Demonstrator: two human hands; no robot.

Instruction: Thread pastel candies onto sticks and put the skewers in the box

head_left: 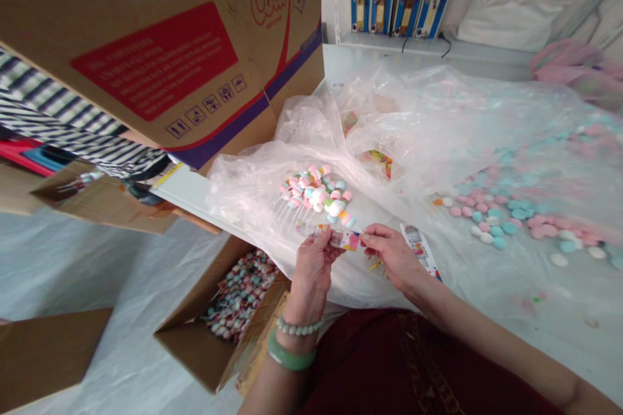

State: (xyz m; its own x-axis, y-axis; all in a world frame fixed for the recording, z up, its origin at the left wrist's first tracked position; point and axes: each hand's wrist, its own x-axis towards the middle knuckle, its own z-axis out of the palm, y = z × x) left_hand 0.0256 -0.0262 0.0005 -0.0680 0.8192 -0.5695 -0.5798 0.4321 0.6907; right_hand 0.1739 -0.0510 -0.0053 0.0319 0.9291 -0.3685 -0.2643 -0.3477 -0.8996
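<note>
My left hand (315, 257), with a beaded bracelet and a green bangle on the wrist, pinches one side of a small printed clear plastic bag (344, 240). At the bag's other end are the closed fingers of my right hand (389, 251). Just beyond the hands lies a pile of pastel candies on white sticks (316, 191), on plastic sheeting. A printed strip (418, 249) rests on the sheeting beside my right wrist. Small yellow pieces (374, 266) show below my right fingers; what they are I cannot tell.
Loose pink, blue and white round candies (496, 217) spread over the table at right. A large cardboard box (195, 32) stands at left. Below the table edge, an open carton (195, 350) holds many sticked candies. A person in a striped garment (63, 104) is partly hidden behind the box.
</note>
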